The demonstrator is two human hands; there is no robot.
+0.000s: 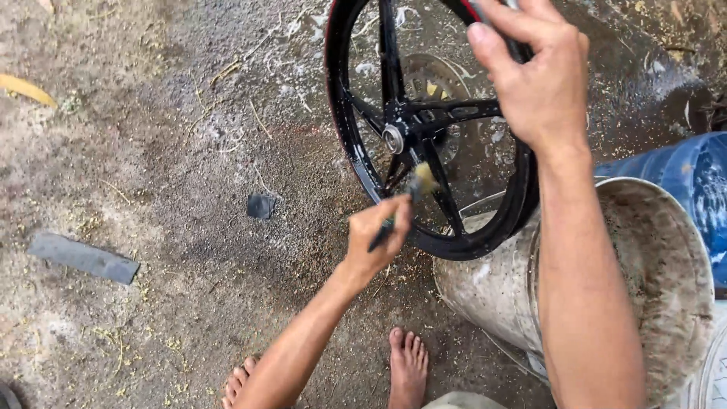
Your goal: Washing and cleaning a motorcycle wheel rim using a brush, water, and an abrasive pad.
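A black spoked wheel (362, 159) stands upright on the ground and leans against a dirty grey bucket (500, 288). My right hand (534, 72) grips the top of the wheel's rim. My left hand (376, 235) holds a small brush (420, 183) whose pale bristles touch a spoke just below the hub (393, 138). White suds fleck the wheel and the ground behind it.
A blue barrel (693, 182) stands behind the bucket at the right. A grey flat strip (83, 257) and a small dark scrap (260, 205) lie on the wet, gritty concrete at the left. My bare feet (407, 367) rest near the bucket's base.
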